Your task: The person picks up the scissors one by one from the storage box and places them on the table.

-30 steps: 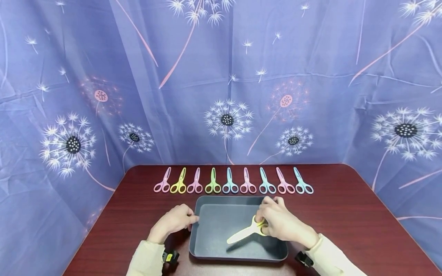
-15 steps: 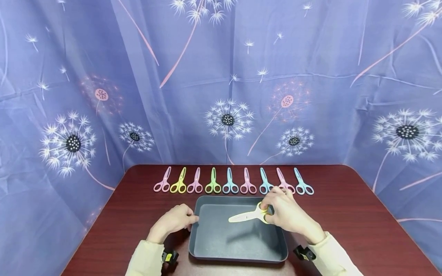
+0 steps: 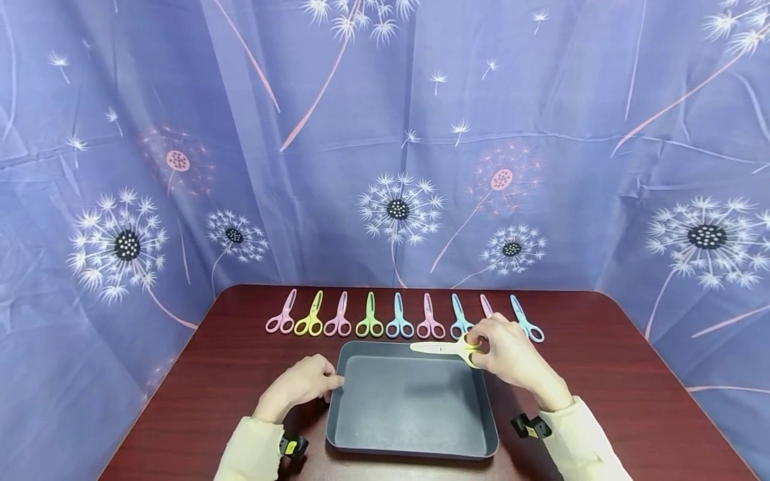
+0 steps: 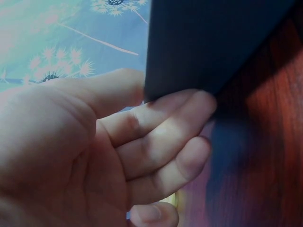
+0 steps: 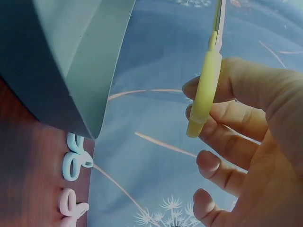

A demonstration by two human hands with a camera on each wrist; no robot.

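My right hand (image 3: 511, 354) holds yellow scissors (image 3: 438, 348) by the handle loops, raised over the far right corner of a dark grey tray (image 3: 409, 427). Their blades point left in the head view. Up close in the right wrist view, the thumb and fingers pinch the yellow handle (image 5: 207, 90), seen edge-on, while the lower fingers stay loosely bent. At the tray's left side, my left hand (image 3: 303, 384) grips the rim. The left wrist view shows the thumb at the tray's edge and the fingers curled against its outer wall (image 4: 203, 47).
Behind the tray lies a row of several scissors in pink, yellow, green and blue, such as the green pair (image 3: 369, 314), blades pointing away. My right hand partly hides a pink pair (image 3: 486, 306). A dandelion-print curtain (image 3: 337, 200) hangs behind the dark red table (image 3: 601, 374).
My right hand has lifted the yellow scissors from low over the tray up and away, towards its far right corner, and the blades have swung level. My left hand stays on the rim.
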